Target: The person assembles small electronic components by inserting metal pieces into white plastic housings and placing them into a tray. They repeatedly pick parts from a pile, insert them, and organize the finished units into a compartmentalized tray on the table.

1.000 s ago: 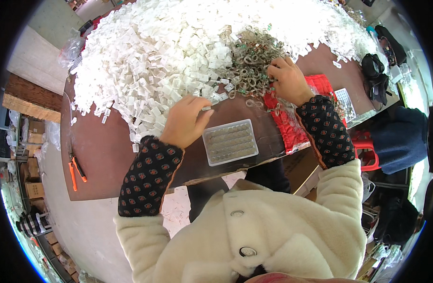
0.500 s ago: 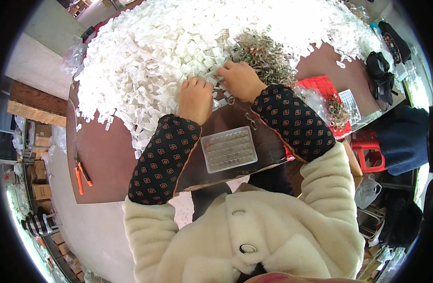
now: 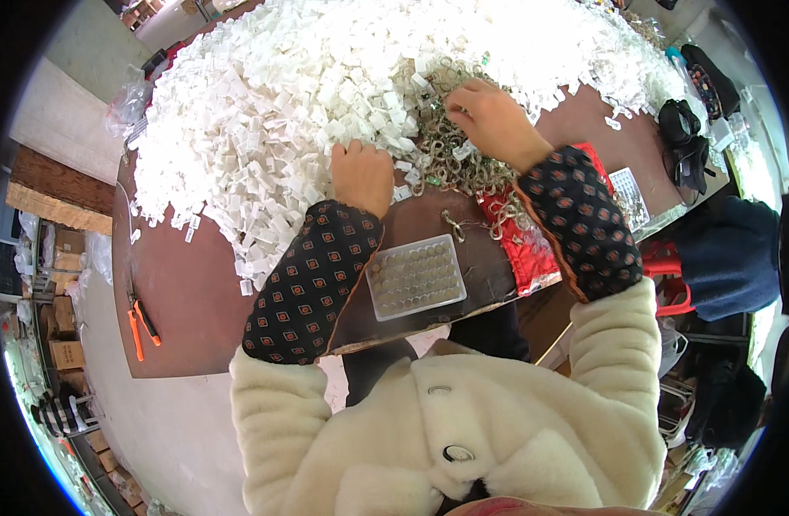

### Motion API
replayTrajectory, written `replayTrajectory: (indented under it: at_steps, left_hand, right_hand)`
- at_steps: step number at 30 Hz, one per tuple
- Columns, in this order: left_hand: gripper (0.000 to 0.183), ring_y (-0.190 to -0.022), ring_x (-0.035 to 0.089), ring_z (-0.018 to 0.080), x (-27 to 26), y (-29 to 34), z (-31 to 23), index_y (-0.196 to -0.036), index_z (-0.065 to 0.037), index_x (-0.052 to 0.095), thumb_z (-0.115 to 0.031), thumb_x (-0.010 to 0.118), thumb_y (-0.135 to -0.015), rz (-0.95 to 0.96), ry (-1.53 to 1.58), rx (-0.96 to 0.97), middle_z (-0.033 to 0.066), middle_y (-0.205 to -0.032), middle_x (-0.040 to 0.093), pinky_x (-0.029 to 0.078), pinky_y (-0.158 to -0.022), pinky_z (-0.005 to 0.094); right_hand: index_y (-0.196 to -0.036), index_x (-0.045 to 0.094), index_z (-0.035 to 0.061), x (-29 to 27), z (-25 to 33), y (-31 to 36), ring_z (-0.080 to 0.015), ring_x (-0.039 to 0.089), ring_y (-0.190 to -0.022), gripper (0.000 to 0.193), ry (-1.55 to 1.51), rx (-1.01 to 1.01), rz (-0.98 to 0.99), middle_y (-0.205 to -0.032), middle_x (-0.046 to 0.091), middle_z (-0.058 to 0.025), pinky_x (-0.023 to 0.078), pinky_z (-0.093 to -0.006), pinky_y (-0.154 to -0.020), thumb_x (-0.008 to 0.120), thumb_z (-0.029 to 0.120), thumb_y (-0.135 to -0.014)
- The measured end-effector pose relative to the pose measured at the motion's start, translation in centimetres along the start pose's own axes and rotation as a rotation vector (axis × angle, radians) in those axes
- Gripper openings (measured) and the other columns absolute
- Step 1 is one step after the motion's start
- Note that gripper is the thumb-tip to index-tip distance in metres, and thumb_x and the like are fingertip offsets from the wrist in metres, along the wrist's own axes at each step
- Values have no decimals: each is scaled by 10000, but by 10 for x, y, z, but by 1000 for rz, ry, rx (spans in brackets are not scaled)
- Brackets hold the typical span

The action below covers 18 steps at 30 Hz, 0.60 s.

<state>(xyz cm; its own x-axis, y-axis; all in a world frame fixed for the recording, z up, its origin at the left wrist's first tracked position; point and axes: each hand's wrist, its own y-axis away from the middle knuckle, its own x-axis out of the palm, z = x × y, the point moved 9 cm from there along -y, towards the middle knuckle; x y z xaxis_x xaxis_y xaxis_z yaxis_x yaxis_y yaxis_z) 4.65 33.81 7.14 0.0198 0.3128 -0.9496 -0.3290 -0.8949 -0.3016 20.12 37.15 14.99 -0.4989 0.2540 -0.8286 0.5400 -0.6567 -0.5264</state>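
My left hand [image 3: 363, 178] rests at the near edge of a big heap of small white plastic pieces [image 3: 266, 129]. Its fingers are curled inward, and whatever they hold is hidden. Farther right, my right hand [image 3: 491, 119] is over a pile of metal key rings with clasps [image 3: 450, 155]. Thumb and fingertips come together there in a pinch; what lies between them is too small to make out. Close to me on the table sits a clear plastic box [image 3: 418, 277] with rows of round pieces. One loose clasp [image 3: 454, 225] lies just behind the box.
Orange-handled pliers [image 3: 142, 327] lie at the table's left edge. A red bag [image 3: 532, 258] is under my right forearm, with a white tray [image 3: 630, 196] to its right. Black items [image 3: 688, 142] rest at the far right, and a red stool [image 3: 669, 284] stands beyond the table's edge.
My right hand has moved right and away from me, from beside my left hand to over the key rings. The left hand stays near the same spot, fingers curled.
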Motion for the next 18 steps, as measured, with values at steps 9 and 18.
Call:
replayTrajectory:
  at_steps: [9,18]
  left_hand:
    - [119,-875,588,276,-26,5,19,-747,-100,639,-171,735,-748,-241,443,21,58,-796,634,403,-832,413]
    - [87,-662,635,103,-20,9,39,-858,0,636,-51,704,-836,-105,1087,-319,58,-739,674,505,-613,246]
  right_hand:
    - [-955,689,87,90,-45,-82,-318,595,-1013,129,451,247,6,-1025,610,-141,533,-405,-832,641,144,-850]
    - [-896,654,56,48,-52,-81,-205,607,-764,121,-202,222,-94,-828,647,-88,511,-336,-714,727,139,-847]
